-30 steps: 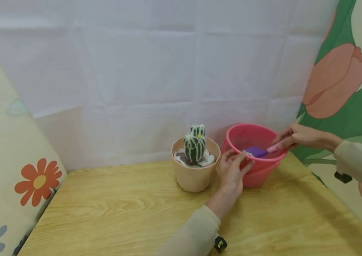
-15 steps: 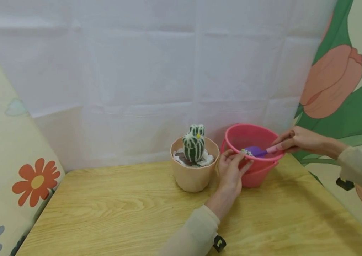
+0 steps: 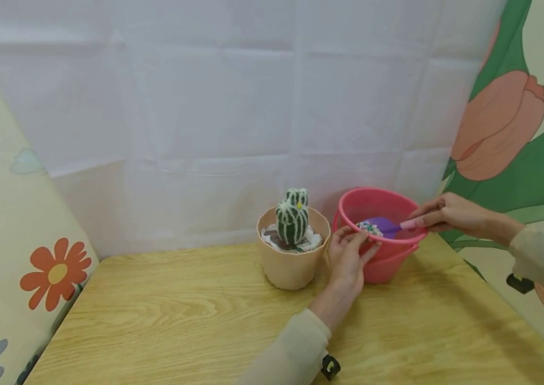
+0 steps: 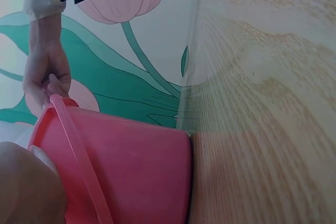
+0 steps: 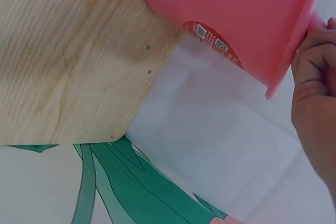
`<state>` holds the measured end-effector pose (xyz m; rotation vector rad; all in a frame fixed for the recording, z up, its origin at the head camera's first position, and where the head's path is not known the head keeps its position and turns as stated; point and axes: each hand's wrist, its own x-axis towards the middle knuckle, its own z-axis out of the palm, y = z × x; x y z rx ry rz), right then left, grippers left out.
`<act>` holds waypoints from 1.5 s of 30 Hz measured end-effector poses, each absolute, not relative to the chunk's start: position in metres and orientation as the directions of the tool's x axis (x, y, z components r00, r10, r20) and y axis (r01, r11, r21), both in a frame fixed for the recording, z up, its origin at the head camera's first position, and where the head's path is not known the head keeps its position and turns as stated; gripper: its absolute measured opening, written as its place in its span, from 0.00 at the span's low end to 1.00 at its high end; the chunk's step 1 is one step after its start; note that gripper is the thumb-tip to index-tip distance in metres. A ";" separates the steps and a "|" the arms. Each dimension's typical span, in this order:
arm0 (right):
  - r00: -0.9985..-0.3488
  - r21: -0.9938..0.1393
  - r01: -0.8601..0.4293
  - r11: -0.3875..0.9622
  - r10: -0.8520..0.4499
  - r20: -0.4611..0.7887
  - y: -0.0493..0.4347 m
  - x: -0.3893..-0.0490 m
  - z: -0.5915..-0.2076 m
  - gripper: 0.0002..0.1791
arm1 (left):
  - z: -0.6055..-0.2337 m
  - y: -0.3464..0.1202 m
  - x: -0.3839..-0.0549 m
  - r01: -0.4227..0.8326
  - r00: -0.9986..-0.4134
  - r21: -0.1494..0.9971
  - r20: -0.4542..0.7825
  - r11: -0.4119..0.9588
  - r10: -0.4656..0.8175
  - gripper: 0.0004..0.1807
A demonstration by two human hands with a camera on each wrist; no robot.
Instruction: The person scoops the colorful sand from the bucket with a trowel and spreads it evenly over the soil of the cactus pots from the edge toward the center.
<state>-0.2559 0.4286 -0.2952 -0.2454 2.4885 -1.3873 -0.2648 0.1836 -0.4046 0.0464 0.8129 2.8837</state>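
A pink bucket (image 3: pixel 383 266) stands on the wooden table (image 3: pixel 180 315), its handle hanging down in front. My left hand (image 3: pixel 347 259) grips the near left part of its rim, fingers over the edge. Over the bucket's right rim, my right hand (image 3: pixel 456 213) holds the pink grip of a toy shovel. The shovel's purple blade (image 3: pixel 383 223) is inside the bucket, with small white and green bits (image 3: pixel 370 229) at its tip near the left fingers. In the right wrist view, the right hand (image 5: pixel 317 77) is at the bucket's rim; the blade is hidden there.
Just left of the bucket stands a beige pot (image 3: pixel 293 270) holding a striped green cactus (image 3: pixel 292 223) amid white filling. A white sheet (image 3: pixel 214 123) hangs behind the table. A flower-painted wall (image 3: pixel 503 128) borders the right table edge.
More white and green bits show on the shovel blade than before. The blade and right hand have shifted slightly. My left hand stays on the rim.
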 end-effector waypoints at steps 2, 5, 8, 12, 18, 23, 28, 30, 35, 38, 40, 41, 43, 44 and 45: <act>-0.956 -0.853 0.003 0.523 -0.250 -0.157 0.429 -0.255 -0.296 0.24 | -0.405 0.184 -0.265 -0.129 -0.989 0.523 -0.006 -0.843 0.147 0.18; -0.968 -0.853 0.020 0.522 -0.204 -0.147 0.429 -0.253 -0.298 0.25 | -0.405 0.184 -0.266 -0.129 -0.989 0.524 -0.005 -0.842 0.148 0.18; -0.975 -0.854 0.029 0.520 -0.174 -0.139 0.429 -0.250 -0.300 0.26 | -0.405 0.184 -0.266 -0.131 -0.989 0.523 -0.008 -0.842 0.149 0.17; -0.979 -0.875 0.033 0.483 -0.160 -0.125 0.431 -0.245 -0.303 0.26 | -0.405 0.185 -0.267 -0.125 -0.989 0.528 -0.004 -0.840 0.145 0.17; -0.987 -0.905 0.031 0.424 -0.128 -0.094 0.432 -0.240 -0.303 0.26 | -0.406 0.186 -0.269 -0.125 -0.989 0.524 0.000 -0.843 0.147 0.17; -0.990 -0.914 0.006 0.406 -0.124 -0.062 0.434 -0.237 -0.305 0.25 | -0.406 0.187 -0.270 -0.126 -0.989 0.522 0.004 -0.844 0.150 0.18; -0.992 -0.945 -0.022 0.326 -0.128 -0.021 0.436 -0.232 -0.312 0.24 | -0.406 0.187 -0.270 -0.127 -0.989 0.525 -0.001 -0.842 0.148 0.18; -0.994 -0.958 -0.031 0.286 -0.109 0.000 0.436 -0.230 -0.315 0.23 | -0.406 0.187 -0.271 -0.123 -0.989 0.526 0.000 -0.842 0.145 0.18; -0.999 -0.964 -0.030 0.265 -0.029 0.023 0.429 -0.227 -0.318 0.23 | -0.407 0.185 -0.271 -0.109 -0.991 0.531 0.011 -0.841 0.135 0.18; -0.999 -0.960 -0.012 0.280 0.029 0.021 0.425 -0.227 -0.316 0.26 | -0.406 0.183 -0.271 -0.108 -0.990 0.529 0.017 -0.842 0.138 0.18; -0.998 -0.960 0.001 0.281 0.054 0.015 0.423 -0.226 -0.315 0.28 | -0.406 0.182 -0.271 -0.108 -0.990 0.530 0.018 -0.841 0.139 0.17; -0.998 -0.959 0.009 0.283 0.070 0.011 0.422 -0.226 -0.315 0.29 | -0.406 0.182 -0.271 -0.107 -0.990 0.531 0.019 -0.841 0.138 0.17; -0.995 -0.955 0.023 0.295 0.097 0.006 0.419 -0.226 -0.315 0.31 | -0.406 0.181 -0.271 -0.106 -0.990 0.534 0.020 -0.839 0.138 0.17; -0.994 -0.954 0.030 0.298 0.110 0.003 0.418 -0.225 -0.315 0.32 | -0.406 0.180 -0.271 -0.105 -0.990 0.535 0.022 -0.838 0.137 0.17; -0.992 -0.954 0.035 0.299 0.125 0.003 0.415 -0.223 -0.316 0.33 | -0.407 0.180 -0.271 -0.105 -0.990 0.535 0.022 -0.838 0.138 0.17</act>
